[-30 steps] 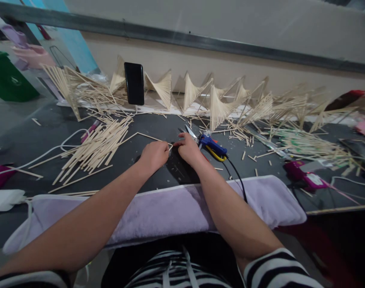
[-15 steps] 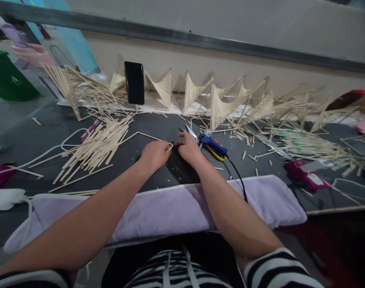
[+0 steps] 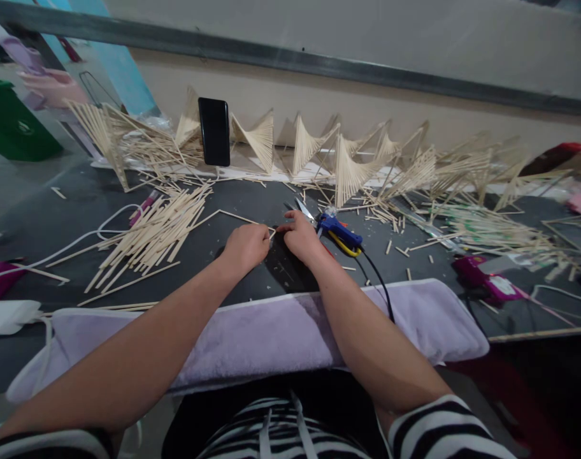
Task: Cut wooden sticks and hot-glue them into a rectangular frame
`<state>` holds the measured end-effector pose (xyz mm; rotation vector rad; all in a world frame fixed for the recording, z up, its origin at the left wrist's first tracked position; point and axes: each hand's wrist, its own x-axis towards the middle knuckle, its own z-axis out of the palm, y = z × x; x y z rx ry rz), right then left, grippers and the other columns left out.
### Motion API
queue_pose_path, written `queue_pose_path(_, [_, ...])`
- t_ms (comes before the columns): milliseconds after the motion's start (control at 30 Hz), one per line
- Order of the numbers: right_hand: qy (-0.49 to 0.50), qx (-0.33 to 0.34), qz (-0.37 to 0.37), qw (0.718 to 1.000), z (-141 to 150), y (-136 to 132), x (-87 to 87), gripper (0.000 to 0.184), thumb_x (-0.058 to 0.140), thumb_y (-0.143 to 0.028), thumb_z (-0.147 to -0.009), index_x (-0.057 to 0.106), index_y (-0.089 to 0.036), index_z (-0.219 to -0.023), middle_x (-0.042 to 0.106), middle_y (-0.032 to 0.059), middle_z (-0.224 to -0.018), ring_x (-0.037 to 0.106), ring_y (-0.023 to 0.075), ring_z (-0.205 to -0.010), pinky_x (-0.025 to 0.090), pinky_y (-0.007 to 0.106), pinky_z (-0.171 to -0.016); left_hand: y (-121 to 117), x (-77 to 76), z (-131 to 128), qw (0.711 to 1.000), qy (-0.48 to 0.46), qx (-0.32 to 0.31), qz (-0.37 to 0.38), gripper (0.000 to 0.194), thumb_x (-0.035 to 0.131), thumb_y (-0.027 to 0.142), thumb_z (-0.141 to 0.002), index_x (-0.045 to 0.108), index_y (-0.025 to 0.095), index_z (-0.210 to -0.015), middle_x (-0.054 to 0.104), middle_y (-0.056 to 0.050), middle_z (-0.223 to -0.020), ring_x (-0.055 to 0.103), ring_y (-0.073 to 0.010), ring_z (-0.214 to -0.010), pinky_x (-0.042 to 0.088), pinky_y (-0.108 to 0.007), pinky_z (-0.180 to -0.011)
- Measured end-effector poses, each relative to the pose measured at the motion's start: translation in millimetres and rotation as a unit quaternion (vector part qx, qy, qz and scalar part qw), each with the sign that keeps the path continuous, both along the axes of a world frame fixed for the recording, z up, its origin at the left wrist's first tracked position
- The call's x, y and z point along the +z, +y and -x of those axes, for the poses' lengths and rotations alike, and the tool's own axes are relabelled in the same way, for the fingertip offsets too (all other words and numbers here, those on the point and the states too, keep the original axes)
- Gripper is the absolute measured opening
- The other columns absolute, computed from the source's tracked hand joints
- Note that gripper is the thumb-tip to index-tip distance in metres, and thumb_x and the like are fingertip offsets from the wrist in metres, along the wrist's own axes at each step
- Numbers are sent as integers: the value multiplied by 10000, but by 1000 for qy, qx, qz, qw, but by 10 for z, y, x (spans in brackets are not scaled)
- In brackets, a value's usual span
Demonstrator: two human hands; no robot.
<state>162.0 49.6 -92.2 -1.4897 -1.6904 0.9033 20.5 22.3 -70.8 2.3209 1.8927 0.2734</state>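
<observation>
My left hand (image 3: 246, 247) is closed, its thumb and fingers pinching thin wooden sticks at a corner. One joined wooden stick (image 3: 245, 219) runs from that corner up and left to another bend, where a second stick slopes down toward the pile. My right hand (image 3: 300, 237) is curled at the same corner, fingertips together at the stick's end; the exact contact is partly hidden. Just beyond the right hand lie scissors (image 3: 304, 209) with open blades. A blue hot glue gun (image 3: 339, 231) with a yellow trigger rests beside that hand, its black cord trailing toward me.
A loose pile of wooden sticks (image 3: 150, 239) lies at left. Twisted fan-shaped stick frames (image 3: 257, 143) line the wall, with a black phone (image 3: 215, 132) standing among them. A lilac towel (image 3: 271, 338) covers the front edge. Magenta devices (image 3: 488, 279) and short stick offcuts sit at right.
</observation>
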Motion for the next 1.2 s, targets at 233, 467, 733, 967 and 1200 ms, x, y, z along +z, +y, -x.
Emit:
queue_pose_path(233, [3,-4,8,1000,-3,-18,19,629,393,-37,-509,442,-171,-1122,663,53,-866,601,205,-816,451,329,-730,-3,10,-6,1000,1,6,7,218,454,257,-777,658,217,-843,681,-67,-865,603,-200,-845,423,-279,-718])
queue_pose_path(467, [19,-4,11,1000,-7,5,-24,633,399,-54,-520,424,-167,-1142,663,54,-865,604,202,-820,452,330,-741,-19,6,-5,1000,-5,1,-2,222,451,266,-788,644,217,-887,675,-61,-873,602,-196,-847,417,-267,-714])
queue_pose_path(733, [24,-20,9,999,-7,0,-16,626,391,-49,-522,417,-178,-1134,664,45,-863,603,195,-811,454,327,-735,-26,9,3,1000,-21,-17,-5,248,459,264,-795,627,247,-977,670,-45,-963,592,-192,-915,408,-259,-742])
queue_pose_path(967, [33,-26,0,999,-4,16,-53,626,381,-57,-535,394,-192,-1147,661,28,-843,600,186,-819,456,319,-735,-29,29,-5,1000,-15,-14,4,245,458,276,-801,633,245,-970,673,-48,-953,589,-190,-917,408,-262,-743])
queue_pose_path(1200, [25,-18,9,999,1,5,-34,623,388,-57,-527,398,-196,-1134,665,27,-841,603,191,-800,456,328,-742,-24,25,-3,1000,-14,-17,8,246,459,269,-800,636,239,-968,669,-52,-968,586,-188,-917,404,-262,-746])
